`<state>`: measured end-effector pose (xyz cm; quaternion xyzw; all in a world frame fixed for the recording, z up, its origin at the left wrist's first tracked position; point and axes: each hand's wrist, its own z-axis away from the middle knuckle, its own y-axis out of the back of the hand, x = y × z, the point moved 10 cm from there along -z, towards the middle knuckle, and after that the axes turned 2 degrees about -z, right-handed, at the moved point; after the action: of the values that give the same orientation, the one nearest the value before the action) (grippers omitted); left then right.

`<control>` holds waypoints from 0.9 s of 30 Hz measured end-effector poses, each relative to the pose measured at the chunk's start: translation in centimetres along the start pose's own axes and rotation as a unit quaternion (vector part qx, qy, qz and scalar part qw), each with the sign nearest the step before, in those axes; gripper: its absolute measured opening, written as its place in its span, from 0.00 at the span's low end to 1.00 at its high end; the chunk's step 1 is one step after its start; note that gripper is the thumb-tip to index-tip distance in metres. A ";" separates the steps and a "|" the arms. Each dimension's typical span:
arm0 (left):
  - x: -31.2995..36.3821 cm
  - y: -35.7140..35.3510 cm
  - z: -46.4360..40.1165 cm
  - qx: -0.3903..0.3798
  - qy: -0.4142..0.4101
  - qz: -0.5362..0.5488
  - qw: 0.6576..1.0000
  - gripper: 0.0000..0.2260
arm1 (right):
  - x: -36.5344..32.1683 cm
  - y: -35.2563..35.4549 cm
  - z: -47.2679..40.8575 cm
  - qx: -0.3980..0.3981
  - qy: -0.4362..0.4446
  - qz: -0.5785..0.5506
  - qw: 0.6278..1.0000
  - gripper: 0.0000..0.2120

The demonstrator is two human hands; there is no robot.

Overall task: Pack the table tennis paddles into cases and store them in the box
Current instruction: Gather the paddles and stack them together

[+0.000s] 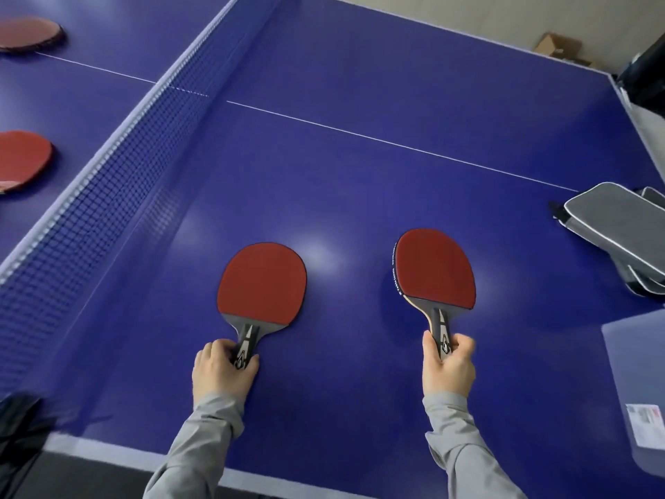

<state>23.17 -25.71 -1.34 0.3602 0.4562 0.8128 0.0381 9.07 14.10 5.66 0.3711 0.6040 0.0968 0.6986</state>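
Two red-faced paddles are in my hands over the blue table tennis table [360,181]. My left hand [223,369] grips the handle of the left paddle [262,282], which lies flat on the table. My right hand [448,365] grips the handle of the right paddle [435,268], tilted with its left edge raised. Grey paddle cases [619,228] with white piping are stacked at the table's right edge. A clear plastic box [637,383] with a label stands at the near right.
The net [118,181] runs diagonally across the left. Beyond it lie two more red paddles, one at far left [21,160] and one at top left [28,34]. A cardboard box [561,48] sits on the floor behind the table. A dark object [18,419] is at bottom left.
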 end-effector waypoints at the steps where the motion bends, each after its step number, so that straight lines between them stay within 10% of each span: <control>1: -0.1 0.0 -0.1 -0.005 0.009 0.010 1.000 0.14 | 0.1 0.1 0.5 0.002 -0.003 -0.001 1.000 0.16; 27: 7.6 -12.3 10.4 -0.195 0.048 0.199 0.959 0.16 | 3.1 3.7 6.3 0.027 -0.054 -0.009 0.998 0.15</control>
<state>20.77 -8.13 -3.28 0.3898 0.2094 0.8935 -0.0768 16.76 16.03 5.57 0.3892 0.5708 0.0543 0.7210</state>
